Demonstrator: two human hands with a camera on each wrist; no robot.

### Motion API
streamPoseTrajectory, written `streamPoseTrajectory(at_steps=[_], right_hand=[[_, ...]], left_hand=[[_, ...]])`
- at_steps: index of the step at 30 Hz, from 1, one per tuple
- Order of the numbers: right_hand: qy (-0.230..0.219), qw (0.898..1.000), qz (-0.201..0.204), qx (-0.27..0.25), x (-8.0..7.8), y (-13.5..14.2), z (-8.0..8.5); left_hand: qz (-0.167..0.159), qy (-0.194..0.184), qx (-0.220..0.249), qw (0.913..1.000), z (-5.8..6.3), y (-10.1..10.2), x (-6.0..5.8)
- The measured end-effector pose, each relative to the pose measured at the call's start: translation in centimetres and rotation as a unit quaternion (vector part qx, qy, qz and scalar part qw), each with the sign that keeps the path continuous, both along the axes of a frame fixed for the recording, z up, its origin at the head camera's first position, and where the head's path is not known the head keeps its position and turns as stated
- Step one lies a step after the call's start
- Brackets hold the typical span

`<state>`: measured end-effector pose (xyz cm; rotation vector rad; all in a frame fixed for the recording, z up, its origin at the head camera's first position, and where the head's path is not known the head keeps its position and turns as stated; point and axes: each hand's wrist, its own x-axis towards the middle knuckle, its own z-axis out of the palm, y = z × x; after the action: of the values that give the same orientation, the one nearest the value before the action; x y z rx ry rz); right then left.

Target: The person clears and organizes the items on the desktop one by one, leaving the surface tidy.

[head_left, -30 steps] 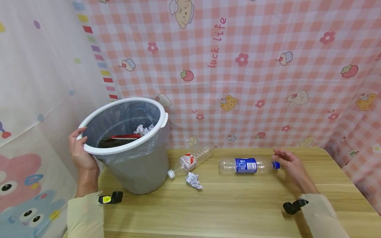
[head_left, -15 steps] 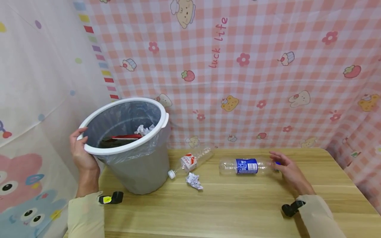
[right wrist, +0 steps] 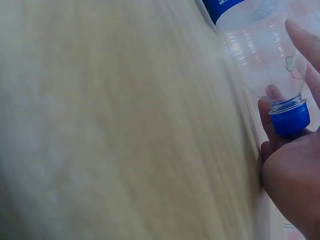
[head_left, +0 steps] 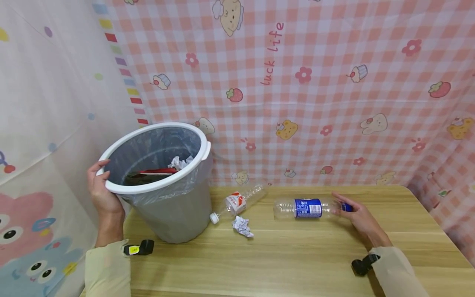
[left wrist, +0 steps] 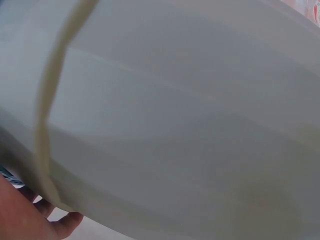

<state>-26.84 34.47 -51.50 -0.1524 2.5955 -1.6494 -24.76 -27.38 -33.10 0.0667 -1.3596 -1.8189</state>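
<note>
My left hand [head_left: 104,194] grips the white rim of a grey trash can [head_left: 182,210], which leans toward it. In the left wrist view the can's grey wall fills most of the picture, with curled fingers [left wrist: 67,225] at its lower edge. At the right, a clear plastic bottle [head_left: 308,208] with a blue label lies on its side. My right hand [head_left: 358,214] is spread around its neck end. The right wrist view shows the blue cap [right wrist: 290,119] near the palm, one finger behind the neck and another stretched along the bottle's side.
A second clear bottle [head_left: 235,202], with a red and white label, lies beside the can. In front of it is a crumpled paper ball [head_left: 242,226]. Crumpled paper [head_left: 179,162] and a red item [head_left: 157,170] show inside the lined can. Checked cloth [head_left: 304,103] hangs behind the wooden table [head_left: 259,264].
My right hand has moved left, from beside the blue cap to around the bottle's neck. The left hand and the trash can have stayed in place.
</note>
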Motion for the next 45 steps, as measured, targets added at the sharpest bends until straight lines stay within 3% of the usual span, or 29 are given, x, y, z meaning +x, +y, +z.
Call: streamPoseTrajectory(at_steps=[9, 16, 24, 32, 45], right_hand=[[-0.017, 0.999, 0.007, -0.036, 0.03, -0.12, 0.19], [-0.001, 1.000, 0.011, -0.016, 0.14, -0.20, -0.08], [-0.039, 0.999, 0.008, 0.007, 0.11, -0.40, 0.32], [-0.018, 0.999, 0.025, 0.034, 0.19, -0.41, 0.52], [-0.052, 0.999, 0.003, 0.008, 0.23, -0.75, 0.34]], left_hand=[[-0.001, -0.007, -0.002, 1.0000, 0.01, -0.07, 0.03], [0.000, -0.015, -0.009, 0.9999, -0.07, -0.15, 0.09], [0.000, -0.017, -0.016, 0.9997, -0.14, -0.20, 0.04], [0.006, -0.022, -0.024, 0.9994, -0.18, -0.24, 0.06], [0.006, -0.017, -0.021, 0.9996, -0.17, -0.27, 0.03]])
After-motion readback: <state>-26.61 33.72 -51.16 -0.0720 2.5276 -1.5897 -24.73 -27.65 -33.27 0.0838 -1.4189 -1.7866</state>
